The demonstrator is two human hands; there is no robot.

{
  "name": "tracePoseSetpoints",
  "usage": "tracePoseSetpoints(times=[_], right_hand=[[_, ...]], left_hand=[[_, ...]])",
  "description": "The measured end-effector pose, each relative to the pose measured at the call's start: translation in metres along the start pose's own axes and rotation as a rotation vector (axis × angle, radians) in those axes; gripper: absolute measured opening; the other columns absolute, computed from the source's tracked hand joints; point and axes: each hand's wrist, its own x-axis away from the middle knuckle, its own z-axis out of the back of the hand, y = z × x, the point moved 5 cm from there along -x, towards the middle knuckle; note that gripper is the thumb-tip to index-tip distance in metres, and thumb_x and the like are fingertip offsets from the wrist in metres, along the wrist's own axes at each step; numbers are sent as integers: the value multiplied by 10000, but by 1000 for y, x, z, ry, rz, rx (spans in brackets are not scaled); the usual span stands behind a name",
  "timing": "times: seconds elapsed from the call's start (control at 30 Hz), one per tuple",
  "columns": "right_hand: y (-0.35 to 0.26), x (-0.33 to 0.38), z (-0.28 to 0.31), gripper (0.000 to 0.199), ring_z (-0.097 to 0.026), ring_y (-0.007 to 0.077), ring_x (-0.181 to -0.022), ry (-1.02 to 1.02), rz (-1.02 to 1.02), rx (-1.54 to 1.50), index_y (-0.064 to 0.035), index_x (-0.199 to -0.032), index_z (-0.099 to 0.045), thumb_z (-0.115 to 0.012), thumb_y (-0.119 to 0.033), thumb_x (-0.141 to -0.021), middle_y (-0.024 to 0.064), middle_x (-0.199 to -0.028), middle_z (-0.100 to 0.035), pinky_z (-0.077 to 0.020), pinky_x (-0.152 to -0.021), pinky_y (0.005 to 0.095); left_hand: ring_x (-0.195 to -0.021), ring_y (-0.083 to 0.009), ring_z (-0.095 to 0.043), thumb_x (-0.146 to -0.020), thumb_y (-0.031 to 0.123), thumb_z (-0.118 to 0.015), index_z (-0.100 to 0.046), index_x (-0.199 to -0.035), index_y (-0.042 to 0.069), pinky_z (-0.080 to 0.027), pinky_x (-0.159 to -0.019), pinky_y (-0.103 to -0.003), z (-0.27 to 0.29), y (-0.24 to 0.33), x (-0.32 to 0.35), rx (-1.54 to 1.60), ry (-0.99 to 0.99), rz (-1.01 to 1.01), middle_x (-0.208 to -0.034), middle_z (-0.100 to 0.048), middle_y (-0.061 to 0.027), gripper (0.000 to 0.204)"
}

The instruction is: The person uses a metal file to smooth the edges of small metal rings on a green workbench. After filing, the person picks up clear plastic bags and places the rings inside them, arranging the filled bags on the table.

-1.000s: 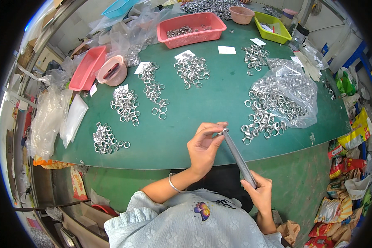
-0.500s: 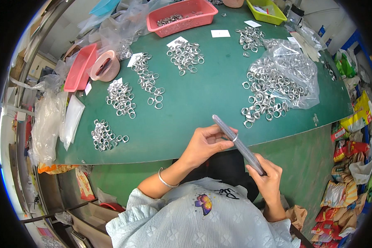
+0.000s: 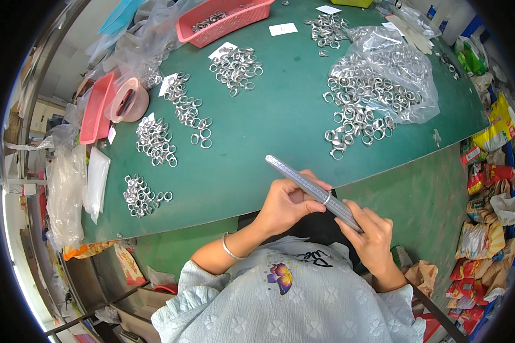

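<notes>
So the ring [image 3: 328,198] was up at the rod's tip a second ago, and now it's around the grey rod [image 3: 297,177] well down toward the right hand [image 3: 373,230]. That leaves the far end of the rod bare with its markings showing, so I'd read the ring as close to as far as it fits. Left hand [image 3: 286,204] has its grip pinched in around the ring, thumb and fingertips either side; right grip is wrapped tight on the rod's near end. Both are over the front edge of the green bench [image 3: 240,177], loose ring piles [image 3: 154,143] farther back.
</notes>
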Motion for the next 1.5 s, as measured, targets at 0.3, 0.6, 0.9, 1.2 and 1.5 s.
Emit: tracePoseSetpoints(times=[0.3, 0.6, 0.9, 1.2, 1.5], right_hand=[[-1, -2, 1, 350, -504, 227, -420, -27, 22, 53, -65, -1038, -630, -730, -137, -710, 62, -593, -505, -381, -384, 332], [-2, -4, 2, 364, -521, 242, -437, -60, 27, 41, -57, -1062, -621, -721, -140, -721, 67, -612, -519, -391, -399, 340], [-2, -4, 3, 365, -521, 244, -437, -61, 25, 66, -64, -1060, -621, -724, -139, -717, 72, -604, -512, -398, -403, 345], [1, -11, -1, 344, -538, 245, -450, -60, -10, -6, -69, -1020, -644, -749, -132, -698, 93, -591, -544, -417, -425, 334], [-2, -18, -1, 341, -542, 241, -462, -40, 19, -19, -87, -1033, -636, -733, -100, -706, 93, -598, -553, -431, -443, 329]], left_hand=[[-871, -139, -549, -754, -39, -677, -608, -1021, -59, -485, -766, -261, 4, -4, 2, -15, -62, -43, -947, -521, -56, 276], [-771, -132, -514, -696, 111, -771, -639, -1012, -46, -440, -677, -246, 5, -2, 1, -8, -12, -27, -866, -533, -51, 377], [-804, -134, -528, -720, 42, -730, -641, -1013, -32, -446, -695, -251, 0, 6, 1, -38, -52, -12, -888, -543, -55, 315], [-897, -145, -563, -759, 1, -690, -615, -1042, -41, -471, -799, -266, 9, 0, -5, -54, -149, 4, -952, -553, -57, 297], [-923, -171, -561, -812, 11, -642, -605, -1047, -46, -452, -870, -328, -1, -4, 2, 149, 49, -100, -959, -544, -69, 245]])
